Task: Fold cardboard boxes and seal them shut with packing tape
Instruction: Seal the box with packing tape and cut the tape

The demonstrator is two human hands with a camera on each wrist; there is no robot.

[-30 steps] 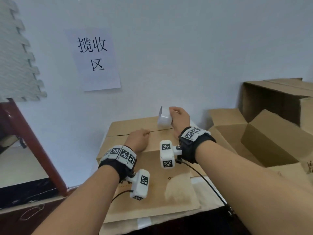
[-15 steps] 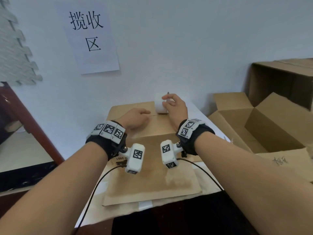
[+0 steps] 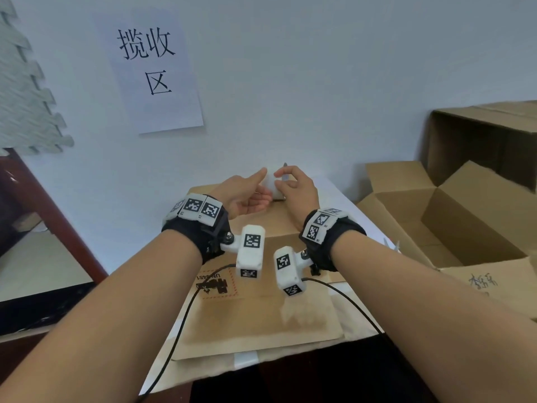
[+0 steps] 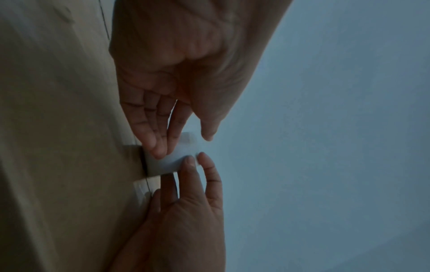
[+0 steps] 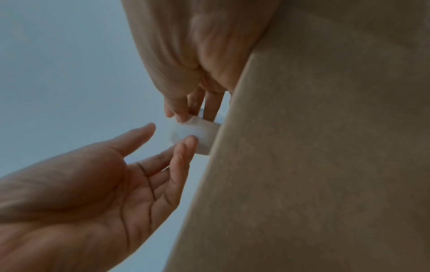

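Note:
A closed brown cardboard box (image 3: 279, 222) lies flat on the table, its top seam running away from me. At its far edge a white roll of packing tape (image 3: 273, 186) stands on the box top. My right hand (image 3: 286, 181) grips the roll from the right, fingers curled into its core (image 5: 209, 104). My left hand (image 3: 266, 184) is open beside it, palm turned toward the roll. Its straight fingertips (image 4: 160, 147) touch the roll (image 4: 167, 163) while the thumb stands apart. The box side (image 5: 325, 147) fills the right wrist view.
Flat cardboard sheets (image 3: 261, 324) lie under the box toward me. An open box (image 3: 436, 216) sits on the right, with a bigger one (image 3: 479, 141) behind it. A paper sign (image 3: 151, 71) hangs on the wall. A dark wooden frame (image 3: 43, 205) stands at left.
My right hand brought the tape roll down from the air to the box's far edge. My left hand left the box top, opened and reached the roll.

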